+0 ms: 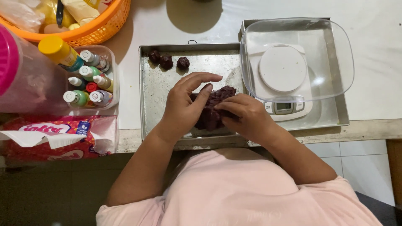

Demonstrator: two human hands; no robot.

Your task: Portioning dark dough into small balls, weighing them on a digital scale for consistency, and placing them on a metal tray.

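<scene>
A dark brown lump of dough (215, 104) lies on a metal baking tray (153, 90) in front of me. My left hand (182, 106) rests on its left side with the fingers arched over it. My right hand (247, 115) grips the lump's right end between thumb and fingers. Three small dark dough balls (167, 62) sit in a row at the tray's far left corner.
A white kitchen scale (284, 79) carries a clear plastic bowl (339, 50) and stands on a second metal tray to the right. A clear tub of small colouring bottles (90, 79), a tissue pack (54, 136), a pink-lidded jar (8, 54) and an orange basket (100, 27) are on the left.
</scene>
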